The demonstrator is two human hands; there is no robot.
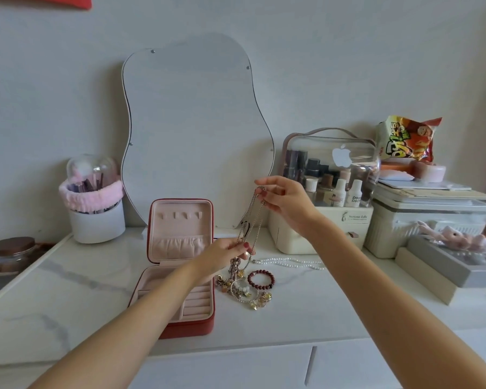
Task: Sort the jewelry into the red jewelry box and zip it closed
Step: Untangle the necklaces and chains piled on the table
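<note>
Silver chain (253, 220) — fine-linked — pinched taut by both hands, right hand (285, 198) high, left hand (228, 252) low

A plain pale grey wall (320, 66) fills the far side of the room, lit by soft, even daylight with no hard shadows. A wavy-edged mirror (194, 130) leans against it at the middle, standing on a white worktop (68, 290) with faint grey marble veining. Along the near edge, below the top, white drawer fronts (236, 369) show, with a narrow vertical gap between two of them. At the far left corner of the picture a red shape (68, 0) sits high on the wall, cut off by the frame. The mirror reflects only a dull grey surface.
</note>
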